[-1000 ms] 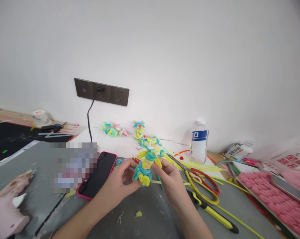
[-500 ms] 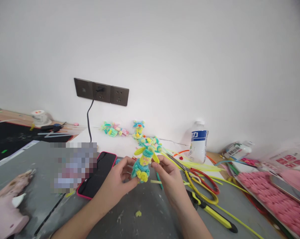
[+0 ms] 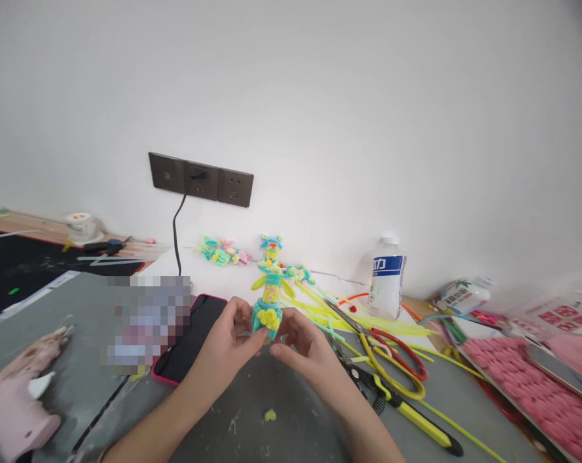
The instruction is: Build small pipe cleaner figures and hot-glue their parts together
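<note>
behind the grip [image 3: 229, 337], a plain white wall [image 3: 343, 116] fills the upper view, softly lit. up and left of the grip, a dark three-part socket panel [image 3: 227, 173] is set on it. below the grip spreads a grey work surface [image 3: 242, 405]; far left, a pale strip [image 3: 20, 222], probably wood though blurred, runs near the wall.

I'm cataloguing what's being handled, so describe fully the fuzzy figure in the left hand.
The fuzzy figure looks made of soft chenille stems, coiled and bent. It has a turquoise upper band, a pale yellow, pink-flecked middle, and a turquoise lower part with a yellow bunch in front; leaf-shaped yellow pieces stick out either side. It stands roughly upright, gripped low by the left hand, whose thumb partly covers it. The right hand is beside it, contact unclear.
</note>
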Action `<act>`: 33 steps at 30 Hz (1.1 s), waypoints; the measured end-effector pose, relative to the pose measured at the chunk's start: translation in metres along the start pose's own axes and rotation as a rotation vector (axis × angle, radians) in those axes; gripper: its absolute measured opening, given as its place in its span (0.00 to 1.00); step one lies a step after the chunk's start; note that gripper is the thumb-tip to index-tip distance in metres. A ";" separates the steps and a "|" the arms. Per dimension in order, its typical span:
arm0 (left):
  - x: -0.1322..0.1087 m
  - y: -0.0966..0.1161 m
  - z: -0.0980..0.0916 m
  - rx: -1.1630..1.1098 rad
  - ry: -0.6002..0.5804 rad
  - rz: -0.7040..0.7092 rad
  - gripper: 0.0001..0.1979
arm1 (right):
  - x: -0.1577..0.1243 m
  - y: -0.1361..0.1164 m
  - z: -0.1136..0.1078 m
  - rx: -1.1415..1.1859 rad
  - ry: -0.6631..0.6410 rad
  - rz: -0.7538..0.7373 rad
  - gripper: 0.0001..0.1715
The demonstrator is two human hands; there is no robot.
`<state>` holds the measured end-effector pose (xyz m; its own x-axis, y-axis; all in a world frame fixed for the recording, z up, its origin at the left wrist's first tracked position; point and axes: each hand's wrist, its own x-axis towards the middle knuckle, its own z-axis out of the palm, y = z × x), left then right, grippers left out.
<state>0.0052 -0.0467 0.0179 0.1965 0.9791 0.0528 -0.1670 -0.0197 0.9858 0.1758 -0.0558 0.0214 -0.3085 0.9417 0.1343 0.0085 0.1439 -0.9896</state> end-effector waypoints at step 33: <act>-0.011 0.010 -0.005 0.862 -0.592 0.306 0.08 | 0.004 0.010 -0.013 0.579 0.253 0.131 0.14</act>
<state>-0.0032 -0.0566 0.0266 0.7347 0.6602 0.1558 0.4002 -0.6073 0.6863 0.1870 -0.0469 0.0126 -0.1058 0.9931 -0.0512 -0.5053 -0.0980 -0.8574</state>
